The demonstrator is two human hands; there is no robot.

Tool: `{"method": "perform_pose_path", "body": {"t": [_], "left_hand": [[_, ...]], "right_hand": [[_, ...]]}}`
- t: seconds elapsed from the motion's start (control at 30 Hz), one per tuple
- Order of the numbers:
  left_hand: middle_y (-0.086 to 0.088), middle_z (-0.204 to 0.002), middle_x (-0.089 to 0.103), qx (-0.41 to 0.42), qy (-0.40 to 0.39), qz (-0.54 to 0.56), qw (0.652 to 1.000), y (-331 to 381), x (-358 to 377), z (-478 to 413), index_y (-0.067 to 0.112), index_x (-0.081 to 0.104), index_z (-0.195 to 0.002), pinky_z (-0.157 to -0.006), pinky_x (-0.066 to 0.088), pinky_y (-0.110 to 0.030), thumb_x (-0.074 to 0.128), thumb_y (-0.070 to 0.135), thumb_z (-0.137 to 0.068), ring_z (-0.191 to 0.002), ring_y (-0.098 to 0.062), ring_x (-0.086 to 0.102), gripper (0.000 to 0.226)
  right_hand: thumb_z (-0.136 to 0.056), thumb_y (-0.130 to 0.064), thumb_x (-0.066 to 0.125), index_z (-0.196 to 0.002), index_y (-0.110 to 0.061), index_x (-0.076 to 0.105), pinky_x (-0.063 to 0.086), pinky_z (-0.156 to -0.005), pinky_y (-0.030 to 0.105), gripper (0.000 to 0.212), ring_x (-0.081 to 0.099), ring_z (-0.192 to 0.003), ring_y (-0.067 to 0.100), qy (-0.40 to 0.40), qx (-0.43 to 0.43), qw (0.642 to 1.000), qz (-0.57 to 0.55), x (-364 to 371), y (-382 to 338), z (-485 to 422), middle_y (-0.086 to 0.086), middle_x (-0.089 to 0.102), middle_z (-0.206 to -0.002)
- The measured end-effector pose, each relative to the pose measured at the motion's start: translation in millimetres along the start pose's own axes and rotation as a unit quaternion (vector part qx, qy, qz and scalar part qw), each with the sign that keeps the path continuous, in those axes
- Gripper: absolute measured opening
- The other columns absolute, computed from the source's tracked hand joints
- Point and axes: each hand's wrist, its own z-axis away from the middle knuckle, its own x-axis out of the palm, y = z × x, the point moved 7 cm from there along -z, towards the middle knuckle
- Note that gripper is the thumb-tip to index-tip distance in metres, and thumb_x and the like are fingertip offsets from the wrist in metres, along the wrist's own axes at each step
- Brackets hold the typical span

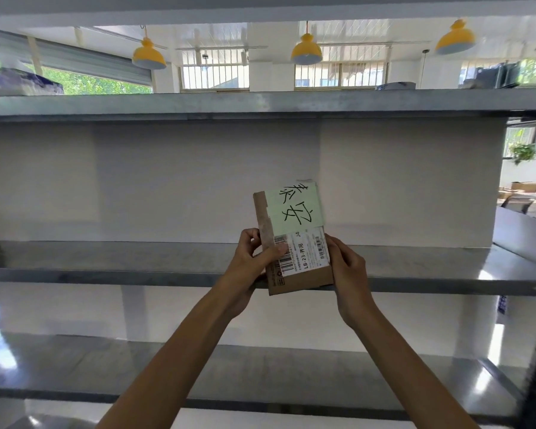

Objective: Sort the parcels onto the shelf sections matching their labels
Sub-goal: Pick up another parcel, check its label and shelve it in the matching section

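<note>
Before shelf [106,262], both hands [250,262] around parcel [294,218].

Forearms [183,351], left hand [248,264] and right hand [348,270] are bare.

Three yellow pendant lamps [306,51] under white ceiling [270,32]; barred windows [215,69] behind (daylight, green trees [84,83] left).

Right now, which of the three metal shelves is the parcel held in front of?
The middle shelf: the parcel, gripped by left hand and right hand, overlaps its front edge; top shelf above, bottom shelf below.
</note>
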Motion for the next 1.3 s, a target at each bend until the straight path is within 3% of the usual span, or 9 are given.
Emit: {"method": "perform_pose_path", "body": {"t": [0.23,0.33,0.43,0.57,0.77,0.93,1.07,1.2,1.3], "left_hand": [[-0.006,-0.119,0.065,0.009,0.017,0.019,1.0,-3,-1,-3,0.016,0.043,-0.105,-0.062,0.059,-0.034,0.067,0.016,-0.082,-0.082,-0.013,0.072,0.033],[-0.008,-0.118,0.067,0.004,0.031,0.042,0.999,-5,-2,-7,0.017,0.045,-0.104,-0.069,0.058,-0.04,0.067,0.018,-0.082,-0.089,-0.019,0.07,0.031],[-0.009,-0.115,0.068,0.015,0.046,0.064,0.997,-4,-3,-10,0.016,0.045,-0.102,-0.079,0.057,-0.044,0.068,0.02,-0.081,-0.093,-0.021,0.068,0.032],[-0.006,-0.115,0.066,0.031,0.064,0.071,0.995,-1,0,-12,0.019,0.049,-0.099,-0.089,0.054,-0.047,0.071,0.029,-0.072,-0.099,-0.02,0.066,0.036],[-0.003,-0.108,0.067,0.064,0.071,0.032,0.995,7,3,-17,0.012,0.044,-0.104,-0.094,0.051,-0.038,0.067,0.029,-0.079,-0.099,-0.018,0.065,0.038],[-0.002,-0.144,0.043,0.089,0.048,0.048,0.994,10,-3,-27,0.038,0.043,-0.119,-0.106,0.041,-0.05,0.085,0.05,-0.048,-0.132,-0.026,0.043,0.083],[0.006,-0.155,0.027,0.131,0.008,0.019,0.991,23,-6,-34,0.051,0.022,-0.138,-0.104,0.041,-0.056,0.089,0.044,-0.048,-0.139,-0.026,0.035,0.112],[0.012,-0.135,0.048,0.173,-0.004,-0.084,0.981,40,-7,-32,0.042,0.034,-0.133,-0.098,0.049,-0.048,0.083,0.013,-0.065,-0.127,-0.016,0.049,0.089],[0.006,-0.129,0.054,0.195,0.015,-0.105,0.975,42,-8,-27,0.031,0.043,-0.124,-0.099,0.049,-0.048,0.083,0.014,-0.063,-0.123,-0.013,0.052,0.075]], "right_hand": [[-0.098,-0.031,0.042,-0.097,-0.039,0.067,0.055,-0.079,0.026,0.025,0.065,-0.094,0.009,0.001,0.001,1.0,0.012,-2,3,-1,-0.01,0.071,-0.095],[-0.099,-0.039,0.035,-0.113,-0.031,0.065,0.055,-0.085,0.034,0.034,0.064,-0.1,0.013,-0.022,0.045,0.999,-0.013,4,7,-4,-0.001,0.07,-0.109],[-0.098,-0.045,0.026,-0.123,-0.03,0.051,0.053,-0.081,0.024,0.038,0.058,-0.105,0.009,-0.071,0.04,0.996,-0.022,13,9,2,0.001,0.06,-0.121],[-0.086,-0.057,0.043,-0.139,-0.035,0.034,0.052,-0.094,0.035,0.058,0.049,-0.126,0.013,-0.126,0.016,0.988,-0.083,20,19,12,-0.004,0.049,-0.137],[-0.075,-0.054,0.062,-0.137,-0.029,0.04,0.053,-0.093,0.046,0.07,0.055,-0.122,0.021,-0.116,0.005,0.986,-0.122,12,18,4,0.001,0.055,-0.133],[-0.077,-0.044,0.063,-0.137,-0.027,0.042,0.054,-0.091,0.043,0.066,0.057,-0.12,0.023,-0.094,0.004,0.989,-0.113,9,18,-1,0.003,0.054,-0.135],[-0.079,-0.046,0.065,-0.138,-0.027,0.043,0.053,-0.092,0.047,0.065,0.057,-0.12,0.024,-0.102,0.009,0.988,-0.117,8,22,-2,0.002,0.056,-0.134],[-0.074,-0.053,0.063,-0.14,-0.028,0.042,0.053,-0.093,0.046,0.074,0.059,-0.119,0.016,-0.112,-0.005,0.991,-0.07,-3,23,-5,-0.002,0.056,-0.135],[-0.079,-0.051,0.064,-0.141,-0.032,0.039,0.051,-0.096,0.045,0.07,0.06,-0.116,0.011,-0.109,-0.015,0.991,-0.07,-8,19,-10,-0.005,0.056,-0.136]]}}
